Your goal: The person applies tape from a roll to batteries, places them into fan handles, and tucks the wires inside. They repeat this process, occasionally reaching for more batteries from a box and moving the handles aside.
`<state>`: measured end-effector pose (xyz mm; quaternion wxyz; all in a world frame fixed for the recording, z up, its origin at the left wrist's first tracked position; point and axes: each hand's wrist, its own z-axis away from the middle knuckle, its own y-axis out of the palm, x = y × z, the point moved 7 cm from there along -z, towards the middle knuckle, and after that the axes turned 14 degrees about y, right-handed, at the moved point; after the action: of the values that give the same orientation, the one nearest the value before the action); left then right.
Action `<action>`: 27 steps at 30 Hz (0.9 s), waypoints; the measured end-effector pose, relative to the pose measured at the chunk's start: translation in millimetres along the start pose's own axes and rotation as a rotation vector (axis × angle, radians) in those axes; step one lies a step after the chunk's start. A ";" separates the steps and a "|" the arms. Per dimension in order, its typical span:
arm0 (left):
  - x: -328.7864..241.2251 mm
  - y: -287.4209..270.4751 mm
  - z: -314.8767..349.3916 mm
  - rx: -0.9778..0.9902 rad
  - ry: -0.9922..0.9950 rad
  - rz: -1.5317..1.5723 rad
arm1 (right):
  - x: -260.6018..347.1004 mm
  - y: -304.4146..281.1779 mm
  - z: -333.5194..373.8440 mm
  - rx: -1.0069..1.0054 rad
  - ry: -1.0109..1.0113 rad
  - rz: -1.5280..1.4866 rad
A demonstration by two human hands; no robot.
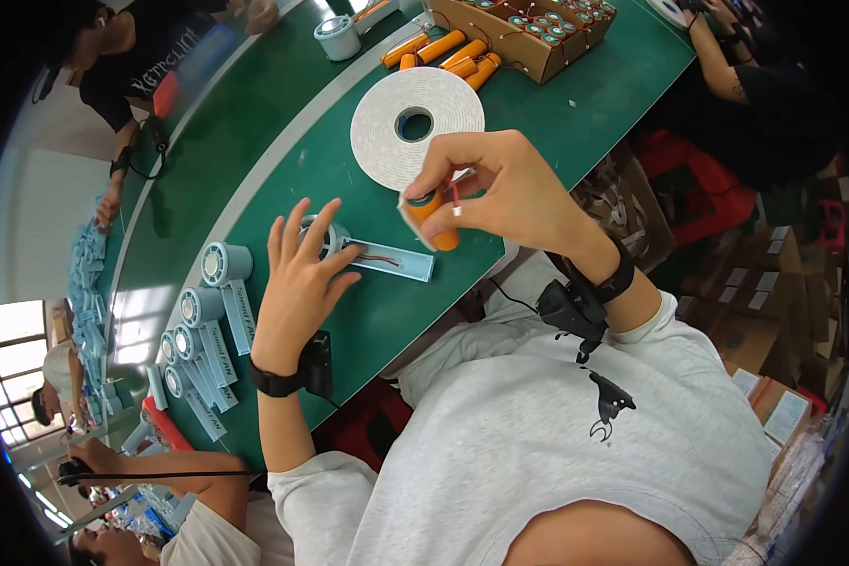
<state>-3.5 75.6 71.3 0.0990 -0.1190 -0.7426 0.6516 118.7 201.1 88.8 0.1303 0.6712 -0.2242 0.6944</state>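
My right hand (514, 193) pinches an orange cylindrical battery (445, 236) between thumb and fingers. A short red wire with a small white plug (457, 211) hangs by it, and a pale strip (413, 223) lies along its side. My left hand (302, 292) is spread, its fingers over a light blue handheld fan (415, 264) lying on the table. The fan's handle is an open trough with thin red and dark wires inside. The fingers partly cover its round head, and I cannot tell whether they press on it.
A large roll of white tape (373, 123) lies beyond my hands. Behind it are loose orange batteries (441, 47) and a cardboard box (538, 58) of batteries. Several light blue fans (226, 264) line the green table (283, 170) at left. Co-workers sit around.
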 end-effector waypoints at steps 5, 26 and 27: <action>4.9 19.1 9.7 -0.057 -0.017 0.009 | -3.1 38.0 -7.0 0.008 -0.163 0.061; 43.4 25.0 44.5 -0.642 -0.267 0.851 | -66.6 99.0 -50.4 0.339 0.085 0.263; 40.9 19.0 42.3 -0.648 -0.268 0.764 | -74.6 88.6 -53.3 0.243 0.120 -0.027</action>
<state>-54.2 50.5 46.6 -0.2837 -0.3218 -0.8160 0.3875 34.3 159.2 2.9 0.0706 0.6423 -0.1212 0.7535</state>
